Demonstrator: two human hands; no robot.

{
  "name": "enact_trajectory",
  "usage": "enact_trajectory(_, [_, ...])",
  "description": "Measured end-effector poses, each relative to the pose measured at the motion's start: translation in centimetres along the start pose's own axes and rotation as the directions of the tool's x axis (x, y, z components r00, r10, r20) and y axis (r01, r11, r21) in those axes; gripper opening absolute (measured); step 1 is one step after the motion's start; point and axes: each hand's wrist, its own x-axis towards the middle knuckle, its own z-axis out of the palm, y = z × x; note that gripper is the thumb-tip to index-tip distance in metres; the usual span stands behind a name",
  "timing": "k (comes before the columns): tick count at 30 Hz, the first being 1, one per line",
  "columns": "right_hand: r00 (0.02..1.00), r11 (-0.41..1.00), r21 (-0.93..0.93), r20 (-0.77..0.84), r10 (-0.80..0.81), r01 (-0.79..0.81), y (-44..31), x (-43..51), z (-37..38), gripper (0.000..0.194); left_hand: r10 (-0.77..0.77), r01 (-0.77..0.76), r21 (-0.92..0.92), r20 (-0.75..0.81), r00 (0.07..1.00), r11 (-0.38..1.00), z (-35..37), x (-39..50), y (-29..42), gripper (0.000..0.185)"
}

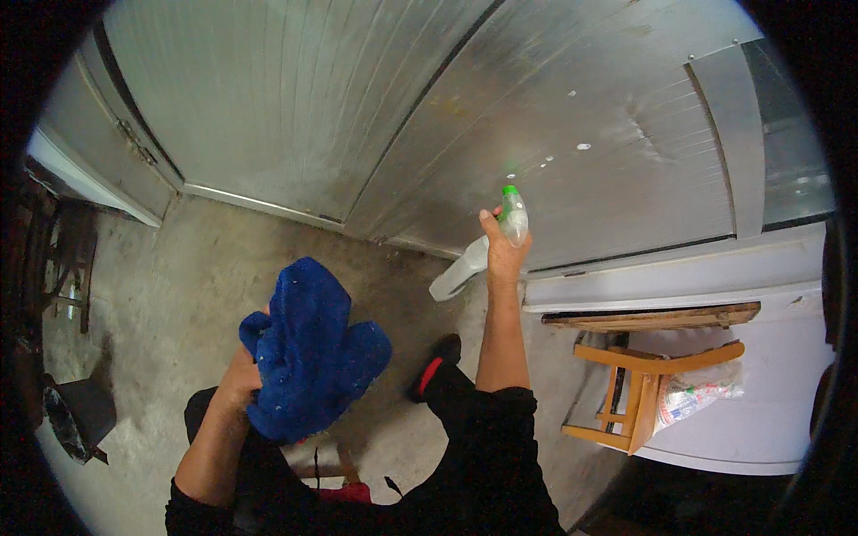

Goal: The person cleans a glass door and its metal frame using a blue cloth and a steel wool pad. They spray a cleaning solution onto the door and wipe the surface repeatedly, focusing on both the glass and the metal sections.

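Note:
My right hand (504, 253) grips a clear spray bottle (461, 266) by its neck, with the green-tipped spray head (512, 208) pointing at a brushed metal door panel (623, 194). Several white spots of foam or liquid (583, 147) dot the panel, one just beyond the nozzle. In my left hand (240, 378) is a bunched blue towel (308, 355), held low in front of my body; it covers most of the fingers. The trigger and the fingers on it are largely hidden.
Left of the panel stands a ribbed metal door leaf (268, 114) above the concrete floor (201, 268). A wooden chair (637, 395) with a printed plastic bag (694, 395) is by the white wall (771, 429) at right. A dark bucket-like container (84, 415) sits at far left.

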Motion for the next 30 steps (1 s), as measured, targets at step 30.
enact_trajectory(30, [0.985, 0.974, 0.194, -0.146, -0.093, 0.12, 3.9, 1.5, 0.1, 0.03, -0.057, 0.068, 0.228, -0.053, 0.997, 0.971, 2.4, 0.1, 3.0, 0.112])
